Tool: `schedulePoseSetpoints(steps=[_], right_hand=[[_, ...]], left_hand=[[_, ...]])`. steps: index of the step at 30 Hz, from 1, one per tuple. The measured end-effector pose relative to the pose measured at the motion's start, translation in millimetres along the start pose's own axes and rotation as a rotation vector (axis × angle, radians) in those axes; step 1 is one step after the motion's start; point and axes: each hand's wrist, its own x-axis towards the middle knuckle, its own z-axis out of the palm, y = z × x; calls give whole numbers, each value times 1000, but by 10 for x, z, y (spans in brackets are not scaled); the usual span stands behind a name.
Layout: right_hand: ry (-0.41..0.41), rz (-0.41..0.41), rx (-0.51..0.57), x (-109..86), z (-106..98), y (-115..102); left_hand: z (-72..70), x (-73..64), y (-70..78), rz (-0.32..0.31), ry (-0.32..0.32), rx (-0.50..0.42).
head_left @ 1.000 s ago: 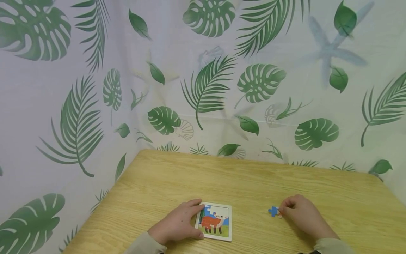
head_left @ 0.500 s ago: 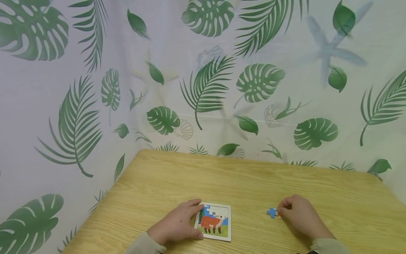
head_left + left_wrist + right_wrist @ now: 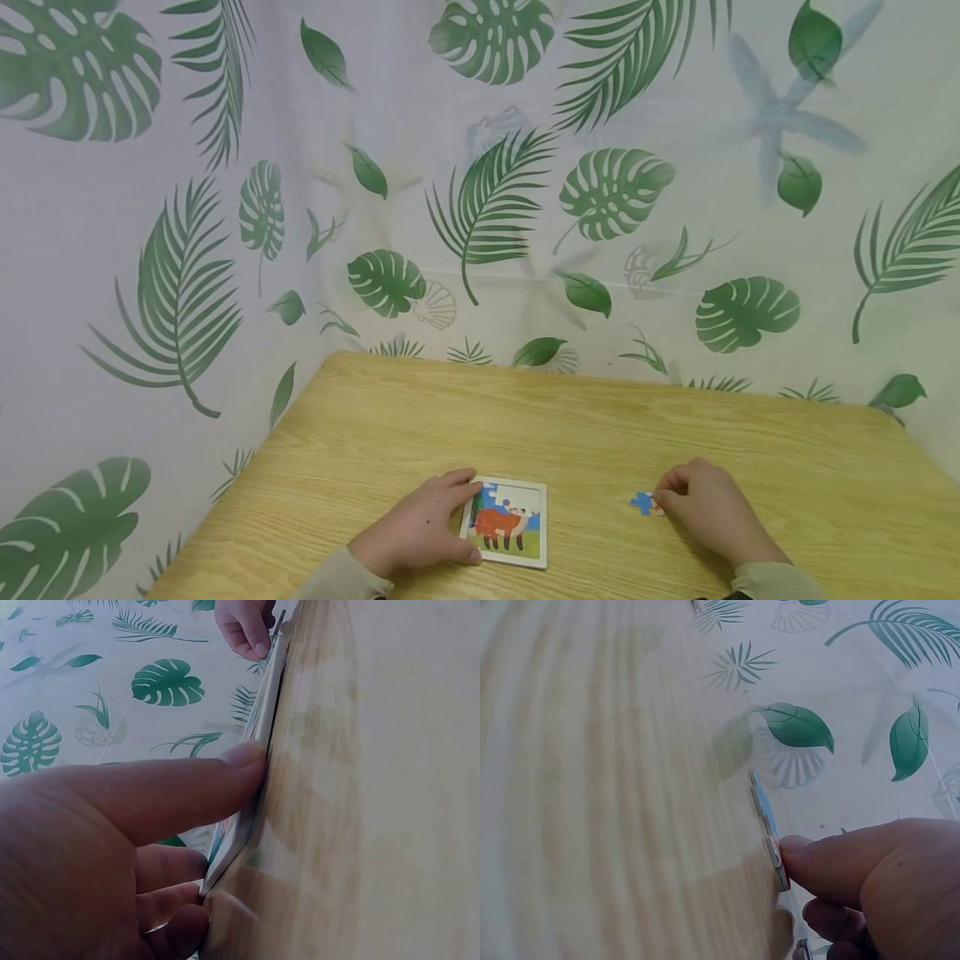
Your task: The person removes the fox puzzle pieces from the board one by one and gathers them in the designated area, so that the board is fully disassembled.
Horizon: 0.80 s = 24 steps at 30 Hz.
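A small square jigsaw puzzle (image 3: 506,533) in a white frame shows a red animal on grass, with a pale bare patch at its upper part. My left hand (image 3: 420,525) holds the frame by its left side, index finger at the top corner and thumb at the lower one. In the left wrist view, the thumb presses on the edge of the frame (image 3: 251,817). To the right, my right hand (image 3: 712,508) pinches a blue jigsaw piece (image 3: 643,502) flat on the table. The right wrist view shows the thumb against the blue-and-red piece (image 3: 769,825); fingers partly hide it.
The wooden table (image 3: 570,433) runs back to a white curtain (image 3: 510,325) printed with green leaves, which also hangs along the left side. A small grey-edged thing (image 3: 802,949), possibly another piece, shows under the right fingers in the right wrist view.
My right hand has shifted slightly left with the blue piece, mostly in the first half second. The left hand and the framed puzzle stay practically in place.
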Motion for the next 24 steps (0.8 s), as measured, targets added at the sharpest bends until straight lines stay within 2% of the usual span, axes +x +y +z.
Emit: schedulePoseSetpoints(steps=[13,20,24], right_hand=[[19,6,-32,5,23,-19],[81,-15,27,-2,10,-58],[75,-29,58,5,-10,-119]], left_hand=[[2,6,-6,-1,2,-3],[-17,-9,15,5,-1,-6],[-12,-7,-1,4,-1,-10]])
